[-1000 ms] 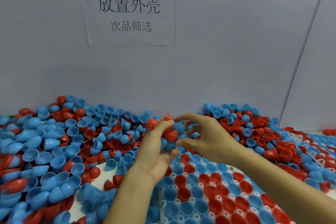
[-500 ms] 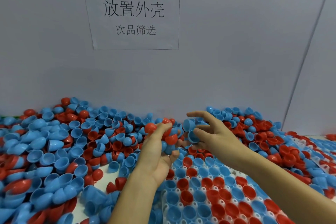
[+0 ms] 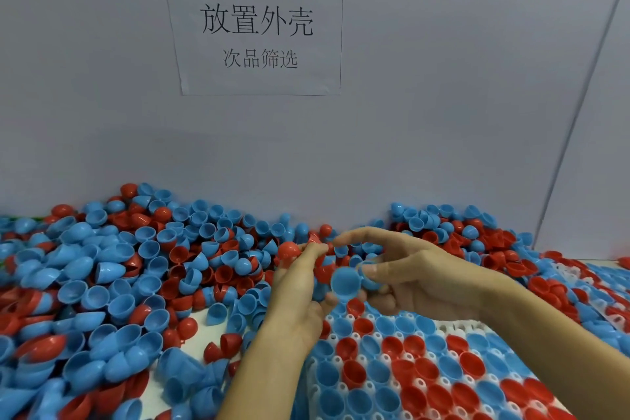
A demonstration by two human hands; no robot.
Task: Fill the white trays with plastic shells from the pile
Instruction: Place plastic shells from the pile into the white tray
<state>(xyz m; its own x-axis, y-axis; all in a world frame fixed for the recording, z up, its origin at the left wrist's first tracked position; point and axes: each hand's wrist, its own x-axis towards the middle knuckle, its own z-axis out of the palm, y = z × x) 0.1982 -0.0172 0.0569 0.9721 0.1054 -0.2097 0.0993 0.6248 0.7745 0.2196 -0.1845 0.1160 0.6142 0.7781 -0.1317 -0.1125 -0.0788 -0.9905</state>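
- the left hand (image 3: 300, 297) is cupped palm-up, its curled fingers holding a small clutch of red and blue shells against the palm.
- the right hand (image 3: 402, 280) meets it from the right, thumb and fingers pinching a blue shell (image 3: 346, 281) that sits just at the left hand's fingertips.
- the pile (image 3: 112, 283) of loose red and blue shells spreads to the left of the left hand and behind both hands, up against the wall.
- the white tray (image 3: 456, 329) lies below and right of the hands, under the right forearm, its sockets mostly filled with shells.
- a paper sign (image 3: 255, 27) hangs on the wall above the hands.
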